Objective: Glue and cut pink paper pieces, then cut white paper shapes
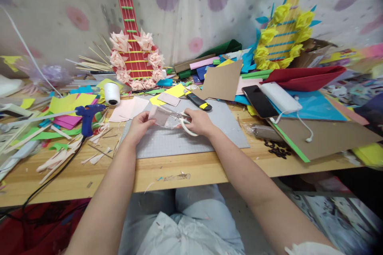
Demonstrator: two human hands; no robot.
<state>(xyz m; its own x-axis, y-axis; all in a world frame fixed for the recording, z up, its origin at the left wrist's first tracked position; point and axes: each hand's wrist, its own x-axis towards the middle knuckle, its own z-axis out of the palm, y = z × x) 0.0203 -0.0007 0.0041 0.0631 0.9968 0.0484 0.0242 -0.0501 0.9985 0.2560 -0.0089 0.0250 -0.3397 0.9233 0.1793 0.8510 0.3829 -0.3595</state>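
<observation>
My left hand [138, 126] pinches a small pale pink piece of paper [159, 114] above the grey cutting mat [191, 139]. My right hand [200, 122] is closed round white-handled scissors [183, 121], whose blades point left and meet the edge of that paper. Both hands hover over the middle of the mat. More pink sheets [128, 109] lie just behind my left hand.
A blue glue gun [87, 116] and paper scraps lie at left, a white thread spool [111, 93] behind. A black-and-yellow utility knife [198, 102], brown cardboard [222, 81], a phone [259, 101] and a white power bank [281, 98] sit at right. Two paper guitars lean at the back.
</observation>
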